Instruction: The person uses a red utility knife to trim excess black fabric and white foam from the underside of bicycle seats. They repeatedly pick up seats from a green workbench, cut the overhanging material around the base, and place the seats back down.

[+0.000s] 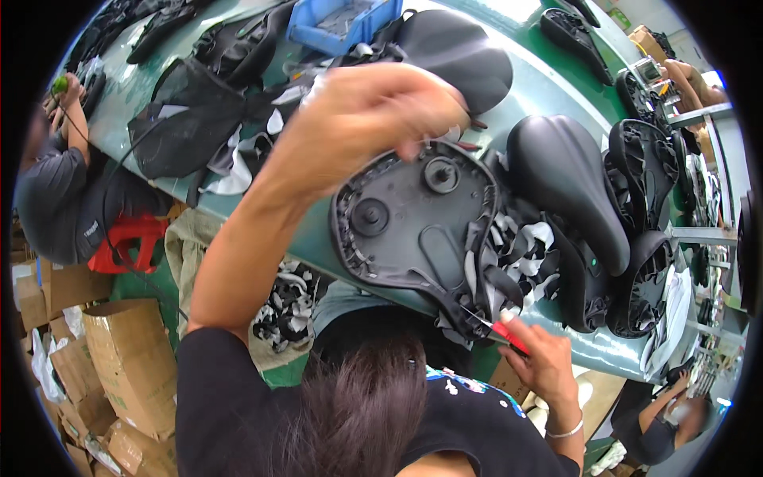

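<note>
An upturned black bicycle saddle [413, 230] lies near the table's front edge, its hollow underside showing two round mounts and its narrow end toward me. My left hand [389, 107] is over the wide end, with bent fingers smeared by motion; whether it grips anything cannot be made out. Close to the narrow end, my right hand [547, 358] is closed on a red-handled tool [511, 338] with a slim metal tip. That tip reaches the cover edge at the saddle's nose. Beside the saddle, black and white scraps [528, 246] are heaped.
Covered saddles [564, 171] and upturned ones [642, 171] crowd the right side. A blue bin [342, 28] stands at the back, near black cover pieces [187, 119]. A scrap sack [286, 306] hangs below the table edge. Cardboard boxes [131, 362] and a seated person [63, 187] are at left.
</note>
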Available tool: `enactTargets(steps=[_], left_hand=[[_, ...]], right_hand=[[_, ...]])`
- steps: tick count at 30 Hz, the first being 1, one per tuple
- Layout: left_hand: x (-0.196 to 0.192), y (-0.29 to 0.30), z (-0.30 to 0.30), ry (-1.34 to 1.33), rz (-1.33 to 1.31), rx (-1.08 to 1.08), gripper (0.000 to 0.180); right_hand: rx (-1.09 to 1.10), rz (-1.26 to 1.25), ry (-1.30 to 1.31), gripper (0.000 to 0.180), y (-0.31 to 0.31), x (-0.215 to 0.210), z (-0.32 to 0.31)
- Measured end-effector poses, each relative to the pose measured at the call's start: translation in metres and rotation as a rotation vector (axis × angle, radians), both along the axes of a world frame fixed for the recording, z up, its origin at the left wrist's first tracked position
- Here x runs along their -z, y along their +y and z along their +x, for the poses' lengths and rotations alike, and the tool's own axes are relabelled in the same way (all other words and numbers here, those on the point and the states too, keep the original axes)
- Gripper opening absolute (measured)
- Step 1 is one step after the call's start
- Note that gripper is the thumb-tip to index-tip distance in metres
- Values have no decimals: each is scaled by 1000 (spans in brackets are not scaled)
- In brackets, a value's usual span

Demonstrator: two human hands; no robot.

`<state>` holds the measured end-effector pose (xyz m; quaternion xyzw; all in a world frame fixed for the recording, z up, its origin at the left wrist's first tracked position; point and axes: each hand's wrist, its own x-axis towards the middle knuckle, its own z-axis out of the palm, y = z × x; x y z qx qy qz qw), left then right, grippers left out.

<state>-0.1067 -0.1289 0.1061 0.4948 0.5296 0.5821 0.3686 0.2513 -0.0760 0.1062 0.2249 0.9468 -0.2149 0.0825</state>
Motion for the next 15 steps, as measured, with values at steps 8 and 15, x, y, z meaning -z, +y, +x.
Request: enactTargets(steps=[8, 15], left_hand=[[43, 10, -39, 323, -539, 64, 43], [-21, 102, -71, -544, -115, -339, 33]], right_hand=[[143, -498, 474, 32, 56, 1, -101], [559, -306, 753, 43, 302, -93, -171]])
